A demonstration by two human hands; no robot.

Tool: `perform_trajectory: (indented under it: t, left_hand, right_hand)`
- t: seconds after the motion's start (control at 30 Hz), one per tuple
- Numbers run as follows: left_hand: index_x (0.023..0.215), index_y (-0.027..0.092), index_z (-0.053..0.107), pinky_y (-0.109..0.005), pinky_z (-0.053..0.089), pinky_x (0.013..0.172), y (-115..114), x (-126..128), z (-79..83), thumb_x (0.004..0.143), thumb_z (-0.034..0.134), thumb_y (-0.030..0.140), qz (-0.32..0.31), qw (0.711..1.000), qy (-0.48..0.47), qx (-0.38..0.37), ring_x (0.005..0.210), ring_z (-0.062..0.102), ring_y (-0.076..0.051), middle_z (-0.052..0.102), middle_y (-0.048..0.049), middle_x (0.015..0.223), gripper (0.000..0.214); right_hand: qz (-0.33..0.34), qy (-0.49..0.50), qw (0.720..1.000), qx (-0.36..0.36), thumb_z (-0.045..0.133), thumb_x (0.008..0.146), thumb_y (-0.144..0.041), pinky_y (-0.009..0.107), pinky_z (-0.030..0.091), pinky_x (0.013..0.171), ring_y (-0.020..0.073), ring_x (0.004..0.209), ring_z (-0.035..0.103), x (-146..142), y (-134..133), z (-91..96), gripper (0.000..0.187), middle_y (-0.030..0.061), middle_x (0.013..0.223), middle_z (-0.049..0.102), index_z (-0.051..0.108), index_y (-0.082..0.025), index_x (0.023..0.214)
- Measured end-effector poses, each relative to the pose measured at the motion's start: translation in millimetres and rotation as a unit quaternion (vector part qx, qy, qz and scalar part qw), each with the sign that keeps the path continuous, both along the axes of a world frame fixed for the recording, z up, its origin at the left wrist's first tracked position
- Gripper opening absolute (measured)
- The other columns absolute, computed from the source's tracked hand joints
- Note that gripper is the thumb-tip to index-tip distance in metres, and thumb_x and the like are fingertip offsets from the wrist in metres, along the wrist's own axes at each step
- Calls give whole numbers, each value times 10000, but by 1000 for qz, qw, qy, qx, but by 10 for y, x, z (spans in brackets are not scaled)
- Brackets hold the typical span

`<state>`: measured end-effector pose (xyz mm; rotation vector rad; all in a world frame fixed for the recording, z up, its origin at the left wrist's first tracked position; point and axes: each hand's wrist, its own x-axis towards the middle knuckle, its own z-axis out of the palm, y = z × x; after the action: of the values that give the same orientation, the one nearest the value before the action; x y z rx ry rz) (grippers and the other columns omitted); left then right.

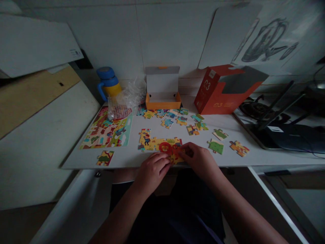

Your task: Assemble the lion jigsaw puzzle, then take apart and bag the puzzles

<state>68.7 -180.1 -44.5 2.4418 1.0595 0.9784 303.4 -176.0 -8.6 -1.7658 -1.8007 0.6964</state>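
A strip of joined jigsaw puzzle pieces lies near the table's front edge, yellow with a figure at its left end and a red round lion picture. My left hand rests at the strip's near edge just below the lion, its fingers bent together over a puzzle piece. Thumb and fingers of my right hand pinch an orange-red puzzle piece at the strip's right end. That piece touches the lion piece; whether it is fully seated I cannot tell. My fingers partly cover the lower pieces.
Loose pieces spread behind and right, with one piece at left. A picture sheet lies under clear plastic wrap. Behind stand a blue-yellow bottle, an open orange box and a red box. A black device sits right.
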Motion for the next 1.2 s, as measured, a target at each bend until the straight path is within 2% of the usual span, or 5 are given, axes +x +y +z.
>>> perform_trajectory:
  t: [0.37,0.7,0.87,1.0,1.2]
  left_hand:
    - [1074,218,738,-472,652,1029,-16,62,-5,951,723,117,13,1000,2,22,1114,747,-248,789,-65,1175,160]
    - [1070,225,755,-460,650,1036,-29,77,8,944,731,113,15,1000,6,22,1113,746,-244,788,-55,1189,171]
    - [1110,216,763,-464,655,1032,-16,118,-50,956,706,105,17,999,7,48,1130,746,-252,788,-67,1200,198]
    - [1125,210,761,-455,655,1031,-13,150,-75,980,682,117,14,998,5,64,1146,741,-244,784,-65,1216,190]
    - [1130,209,755,-452,634,1053,-35,143,-90,1013,660,170,15,996,21,89,1169,726,-238,776,-62,1234,155]
  right_hand:
    - [-2,-85,995,59,687,957,-285,321,506,758,194,787,677,-73,-12,-55,110,80,1022,707,734,-198,1004]
    - [-8,-134,988,73,601,1032,-264,323,481,717,216,832,663,-193,-125,-49,134,81,1004,670,655,-207,924]
    - [-5,-162,983,82,558,1061,-242,326,488,739,214,851,668,-203,-118,-31,158,80,1010,670,666,-204,952]
    - [15,-197,973,119,564,1058,-221,340,502,802,229,903,665,-171,-120,-61,174,72,969,682,675,-220,924]
    - [18,-175,975,139,578,1063,-255,344,508,847,229,941,675,-82,-222,-125,142,70,1035,709,712,-215,1037]
